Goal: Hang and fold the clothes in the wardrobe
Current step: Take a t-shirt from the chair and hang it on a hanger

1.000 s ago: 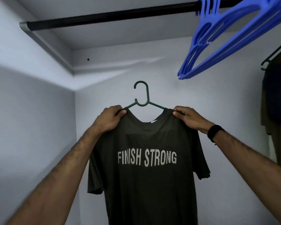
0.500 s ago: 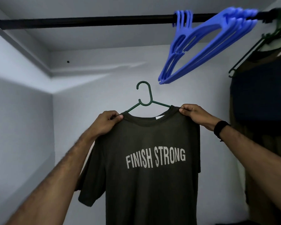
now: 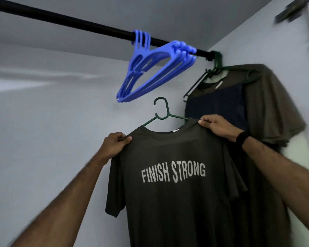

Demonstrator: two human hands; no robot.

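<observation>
Overhead, a black rail (image 3: 78,22) is crossing the pale-walled wardrobe, carrying blue hangers (image 3: 150,68) above both hands. The left hand (image 3: 114,145) and right hand (image 3: 216,126) are pinching the shoulders of a dark "FINISH STRONG" T-shirt (image 3: 173,193) on a green hanger (image 3: 161,111), below the rail.

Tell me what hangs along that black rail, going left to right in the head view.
Bare rod → bunch of empty blue hangers → dark green hangers carrying a navy shirt and an olive shirt by the wall.
</observation>
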